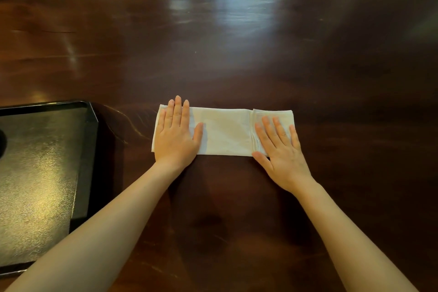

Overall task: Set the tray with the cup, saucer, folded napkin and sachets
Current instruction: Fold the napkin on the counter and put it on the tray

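Observation:
A white napkin (225, 131) lies folded into a long strip on the dark wooden table, its right end doubled over into a thicker layer. My left hand (175, 135) rests flat, palm down, on the strip's left end. Flat on the doubled right end lies my right hand (282, 152), fingers spread. Neither hand grips anything. The black tray (88, 149) sits at the left, its surface partly cut off by the frame edge. No cup, saucer or sachets show in this view.
The wooden table (237, 54) stretches far ahead with bright window glare at the top middle. A dark rounded shape (2, 144) shows on the tray at the frame's left edge; what it is cannot be told.

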